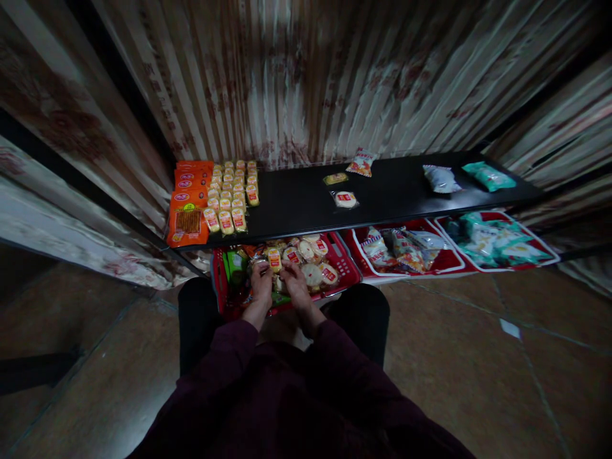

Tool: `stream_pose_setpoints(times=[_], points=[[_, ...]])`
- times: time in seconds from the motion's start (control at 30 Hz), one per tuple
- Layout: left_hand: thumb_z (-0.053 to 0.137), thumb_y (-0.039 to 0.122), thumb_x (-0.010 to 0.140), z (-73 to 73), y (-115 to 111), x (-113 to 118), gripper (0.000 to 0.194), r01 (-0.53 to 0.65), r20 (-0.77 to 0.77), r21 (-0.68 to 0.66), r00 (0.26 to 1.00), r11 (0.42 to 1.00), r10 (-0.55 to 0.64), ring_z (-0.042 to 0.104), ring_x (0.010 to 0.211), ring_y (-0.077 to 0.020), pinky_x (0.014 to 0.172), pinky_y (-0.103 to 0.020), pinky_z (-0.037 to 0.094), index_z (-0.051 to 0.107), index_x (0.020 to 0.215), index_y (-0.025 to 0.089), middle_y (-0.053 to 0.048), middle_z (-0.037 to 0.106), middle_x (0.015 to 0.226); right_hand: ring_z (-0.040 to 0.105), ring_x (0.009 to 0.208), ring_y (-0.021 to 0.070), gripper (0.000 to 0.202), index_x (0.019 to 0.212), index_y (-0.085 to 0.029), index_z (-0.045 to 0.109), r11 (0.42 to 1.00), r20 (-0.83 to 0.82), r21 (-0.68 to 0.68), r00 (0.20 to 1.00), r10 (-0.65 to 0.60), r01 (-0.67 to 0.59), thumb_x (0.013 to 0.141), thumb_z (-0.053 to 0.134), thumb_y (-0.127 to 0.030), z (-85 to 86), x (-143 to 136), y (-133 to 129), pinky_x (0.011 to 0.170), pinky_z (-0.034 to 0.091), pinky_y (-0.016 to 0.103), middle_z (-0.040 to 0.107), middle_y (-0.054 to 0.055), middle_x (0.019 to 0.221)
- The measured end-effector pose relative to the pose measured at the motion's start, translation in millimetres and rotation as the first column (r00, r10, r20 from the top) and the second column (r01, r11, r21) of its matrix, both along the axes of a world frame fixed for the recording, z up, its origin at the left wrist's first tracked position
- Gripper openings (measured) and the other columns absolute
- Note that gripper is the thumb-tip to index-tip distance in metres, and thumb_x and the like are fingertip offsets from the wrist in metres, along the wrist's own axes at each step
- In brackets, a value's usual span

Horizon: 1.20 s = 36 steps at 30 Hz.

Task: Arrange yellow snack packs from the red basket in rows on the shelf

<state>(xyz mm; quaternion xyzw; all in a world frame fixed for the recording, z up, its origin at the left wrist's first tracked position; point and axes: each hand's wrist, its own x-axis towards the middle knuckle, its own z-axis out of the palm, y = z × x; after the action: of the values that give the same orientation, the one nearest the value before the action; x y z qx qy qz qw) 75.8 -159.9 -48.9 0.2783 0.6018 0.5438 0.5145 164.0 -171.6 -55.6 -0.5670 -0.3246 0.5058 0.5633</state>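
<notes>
The left fingers (261, 271) and right fingers (289, 271) pinch a snack (274, 259) over the basket (352, 271), just below-left of the frame's centre — a light hold by its edges should keep it uncrushed.

A long, narrow black shelf (292, 201) bears, at its left end, overlapping flat orange plastic packets (187, 220), with rows of small yellow clear-wrapped cakes (231, 189) just beside them. Near the middle lie a small flat yellow packet (336, 178), a round white wrapped cake with a red label (345, 199), and a puffed white-and-red bag (362, 162); toward the right, a puffed pale grey bag (440, 179) and a puffed teal bag (488, 176).
</notes>
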Motion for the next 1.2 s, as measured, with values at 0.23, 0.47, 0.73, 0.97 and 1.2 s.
stream_pose_setpoints(times=[0.23, 0.47, 0.73, 0.97, 1.2], points=[[0.058, 0.014, 0.066, 23.2, 4, 2, 0.019, -0.022, 0.049, 0.028, 0.999, 0.999, 0.021, 0.059, 0.078, -0.0131, 0.068, -0.025, 0.046, 0.061, 0.084, 0.019, -0.003, 0.064, 0.088, 0.056, 0.070, 0.0141, 0.029, 0.091, -0.021, 0.064, 0.997, -0.062, 0.059, 0.997, -0.038, 0.041, 0.064, 0.065, -0.032, 20.5, -4, 3, 0.067, 0.046, 0.027, 0.065, 0.000, 0.083], [0.056, 0.010, 0.068, 34.1, 12, 3, 0.021, -0.014, -0.009, 0.108, 1.000, 0.994, 0.015, 0.060, 0.086, -0.0148, 0.079, -0.028, 0.046, 0.062, 0.086, 0.020, -0.003, 0.064, 0.089, 0.058, 0.074, 0.0152, 0.040, 0.104, -0.022, 0.060, 0.994, -0.021, 0.095, 0.998, -0.055, 0.057, 0.066, 0.065, -0.034, 33.1, -5, 9, 0.072, 0.049, 0.030, 0.064, 0.000, 0.084], [0.053, 0.010, 0.071, 39.4, 17, 6, 0.021, 0.011, -0.055, 0.150, 0.998, 0.989, -0.002, 0.059, 0.085, -0.0141, 0.086, -0.030, 0.044, 0.062, 0.086, 0.020, -0.003, 0.064, 0.089, 0.060, 0.088, 0.0195, 0.036, 0.104, -0.021, 0.063, 0.984, 0.214, 0.179, 0.975, -0.052, 0.013, 0.072, 0.062, -0.037, 36.4, -3, 17, 0.083, 0.049, 0.035, 0.066, 0.005, 0.099], [0.058, 0.021, 0.072, 41.7, 16, 6, 0.012, 0.035, -0.030, 0.140, 0.999, 0.990, -0.031, 0.058, 0.084, -0.0151, 0.081, -0.029, 0.045, 0.062, 0.083, 0.020, -0.003, 0.064, 0.089, 0.059, 0.101, 0.0221, 0.036, 0.109, -0.021, 0.062, 0.968, 0.388, 0.249, 0.917, -0.086, -0.015, 0.078, 0.057, -0.038, 41.6, -2, 15, 0.093, 0.045, 0.039, 0.065, 0.008, 0.111], [0.061, 0.040, 0.073, 48.9, 11, 8, 0.024, 0.065, 0.110, 0.086, 0.991, 0.994, -0.074, 0.058, 0.082, -0.0149, 0.070, -0.027, 0.046, 0.060, 0.087, 0.021, -0.004, 0.062, 0.094, 0.054, 0.109, 0.0222, 0.038, 0.112, -0.021, 0.064, 0.970, 0.450, 0.242, 0.889, -0.088, -0.026, 0.087, 0.046, -0.043, 55.2, -2, 11, 0.097, 0.041, 0.039, 0.062, 0.009, 0.116]])
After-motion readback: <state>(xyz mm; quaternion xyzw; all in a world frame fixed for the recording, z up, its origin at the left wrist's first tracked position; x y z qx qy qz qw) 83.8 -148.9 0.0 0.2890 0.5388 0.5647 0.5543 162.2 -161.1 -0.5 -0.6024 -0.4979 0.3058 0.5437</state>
